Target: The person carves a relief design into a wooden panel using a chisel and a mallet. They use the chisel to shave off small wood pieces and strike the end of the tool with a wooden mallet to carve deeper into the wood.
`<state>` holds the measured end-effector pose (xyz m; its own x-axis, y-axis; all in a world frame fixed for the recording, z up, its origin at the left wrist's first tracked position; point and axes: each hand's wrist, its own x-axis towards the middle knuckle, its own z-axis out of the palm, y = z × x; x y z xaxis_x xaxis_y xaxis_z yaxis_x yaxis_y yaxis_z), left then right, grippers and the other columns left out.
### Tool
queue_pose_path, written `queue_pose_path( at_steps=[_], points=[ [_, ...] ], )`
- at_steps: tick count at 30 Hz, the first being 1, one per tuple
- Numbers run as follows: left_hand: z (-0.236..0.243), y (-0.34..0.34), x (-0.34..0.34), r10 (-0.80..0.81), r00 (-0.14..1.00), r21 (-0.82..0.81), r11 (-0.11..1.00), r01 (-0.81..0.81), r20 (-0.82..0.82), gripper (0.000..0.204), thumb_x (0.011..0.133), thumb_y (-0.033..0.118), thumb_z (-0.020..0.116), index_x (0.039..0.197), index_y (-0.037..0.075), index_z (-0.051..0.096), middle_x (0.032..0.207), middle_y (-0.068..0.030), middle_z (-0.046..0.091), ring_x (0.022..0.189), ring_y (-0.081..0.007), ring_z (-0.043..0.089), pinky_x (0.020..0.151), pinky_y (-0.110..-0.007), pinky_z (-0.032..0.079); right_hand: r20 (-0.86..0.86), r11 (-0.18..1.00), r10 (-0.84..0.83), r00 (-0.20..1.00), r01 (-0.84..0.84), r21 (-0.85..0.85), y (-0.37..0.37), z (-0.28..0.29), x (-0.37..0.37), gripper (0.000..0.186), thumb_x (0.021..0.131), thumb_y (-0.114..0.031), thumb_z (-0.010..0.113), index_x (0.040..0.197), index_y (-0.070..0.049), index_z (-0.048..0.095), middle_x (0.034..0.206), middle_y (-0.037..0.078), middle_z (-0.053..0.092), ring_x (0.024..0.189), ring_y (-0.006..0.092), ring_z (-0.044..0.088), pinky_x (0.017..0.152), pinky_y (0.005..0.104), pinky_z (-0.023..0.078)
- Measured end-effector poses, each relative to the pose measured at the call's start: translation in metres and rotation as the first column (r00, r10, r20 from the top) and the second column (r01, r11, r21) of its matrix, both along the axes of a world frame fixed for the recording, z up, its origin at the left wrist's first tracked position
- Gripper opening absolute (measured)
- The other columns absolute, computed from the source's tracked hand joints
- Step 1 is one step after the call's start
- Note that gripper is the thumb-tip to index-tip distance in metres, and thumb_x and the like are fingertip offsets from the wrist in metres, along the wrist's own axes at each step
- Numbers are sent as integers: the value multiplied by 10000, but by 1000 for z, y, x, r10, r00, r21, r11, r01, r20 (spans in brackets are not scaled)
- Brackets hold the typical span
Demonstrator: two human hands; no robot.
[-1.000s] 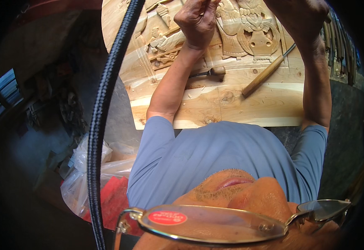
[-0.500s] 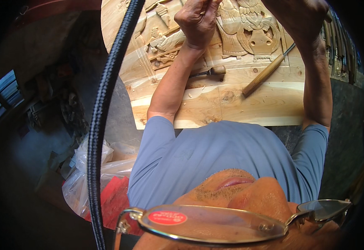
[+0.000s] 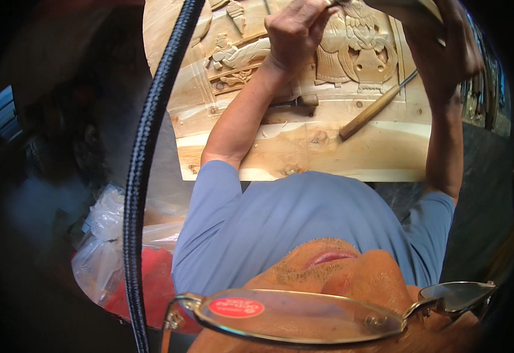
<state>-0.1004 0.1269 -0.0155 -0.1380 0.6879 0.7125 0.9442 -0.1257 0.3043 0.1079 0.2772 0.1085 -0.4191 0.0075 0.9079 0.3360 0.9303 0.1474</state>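
Observation:
A pale wooden panel point(image 3: 286, 147) carved in relief fills the upper middle. My left hand point(image 3: 295, 32) is closed on a slim tool point(image 3: 333, 5) over the carving, its far end out of view. My right hand point(image 3: 454, 56), partly blurred at the upper right, grips a wooden tool point(image 3: 413, 12), cut off by the top edge. A long wood-handled chisel point(image 3: 363, 117) lies diagonally between my arms, and a shorter dark-handled one point(image 3: 304, 100) rests beside my left forearm.
Several long tools point(image 3: 489, 100) stand or lie along the panel's right side. A black braided cord point(image 3: 151, 135) runs down the left of the view. Clear plastic sheeting point(image 3: 101, 223) over something red point(image 3: 139, 282) is at lower left, on a dark floor.
My left hand has shifted right over the carving. My right hand has moved right and down, and more of the tool in it shows.

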Motion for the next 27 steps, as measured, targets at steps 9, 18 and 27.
queue_pose_path(
  at_steps=[9, 18, 27],
  points=[
    [59, -27, -10, -155, 545, 174, 985, 17, 824, 120, 1044, 31, 697, 1127, -28, 760, 945, -94, 807, 858, -148, 765, 777, -289, 626, 143, 855, -219, 965, 260, -448, -10, -24, 45, 554, 829, -282, 934, 1341, -197, 740, 1121, 90, 817, 951, 260, 806, 814, 355, 637],
    [102, -130, 24, 61, 725, -335, 911, 240, 686, 163, 928, 55, 814, 1071, -18, 786, 825, -113, 776, 686, -145, 745, 579, -276, 569, 489, 479, -416, 767, 642, -599, 2, -65, 82, 571, 904, -499, 841, 1402, -255, 704, 1135, 73, 814, 987, 301, 799, 838, 411, 618],
    [63, -140, 47, -135, 764, -346, 833, 432, 631, 157, 840, 52, 845, 982, 18, 790, 735, -91, 693, 579, -214, 648, 507, -347, 477, 507, 619, -447, 737, 664, -419, 2, -76, 67, 549, 907, -454, 854, 1361, -183, 706, 1085, 93, 816, 958, 337, 790, 814, 429, 620]
  ],
)
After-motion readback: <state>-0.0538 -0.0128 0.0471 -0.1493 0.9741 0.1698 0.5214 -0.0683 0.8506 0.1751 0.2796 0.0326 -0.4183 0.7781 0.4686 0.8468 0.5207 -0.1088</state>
